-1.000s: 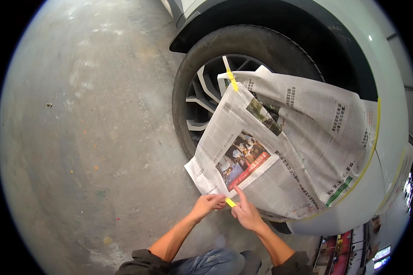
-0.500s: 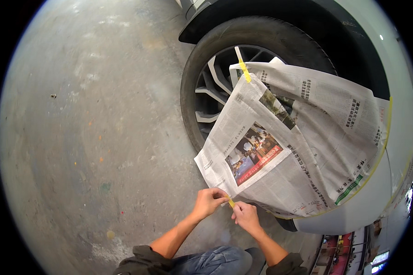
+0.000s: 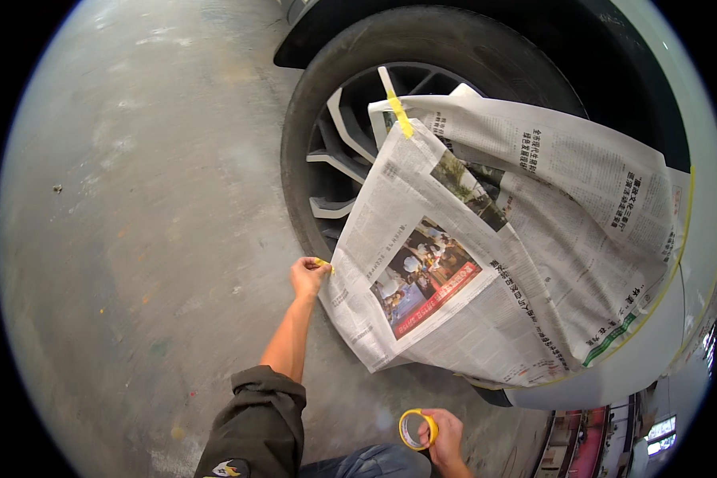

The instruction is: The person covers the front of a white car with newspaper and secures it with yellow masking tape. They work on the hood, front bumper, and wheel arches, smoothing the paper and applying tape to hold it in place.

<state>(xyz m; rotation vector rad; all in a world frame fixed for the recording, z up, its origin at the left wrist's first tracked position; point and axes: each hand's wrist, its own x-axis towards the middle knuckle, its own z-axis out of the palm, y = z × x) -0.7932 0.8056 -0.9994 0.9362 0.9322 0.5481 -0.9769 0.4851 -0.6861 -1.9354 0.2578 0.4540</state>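
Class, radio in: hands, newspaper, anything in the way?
Left hand presses tape piece onto newspaper edge. Right hand holds yellow tape roll. Nothing in the way.

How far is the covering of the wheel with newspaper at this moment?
Done: newspaper hangs over most of the wheel, fixed by a yellow tape strip on top and along the car body. In hand: the left hand presses a small tape piece at the paper's left edge; the right hand holds the tape roll. Left: the wheel's left part is uncovered and the lower paper edge looks untaped.

Even, soft daylight, faint shadows, pale glare on the concrete floor (image 3: 135, 239) — strong fisheye bending, black corners.
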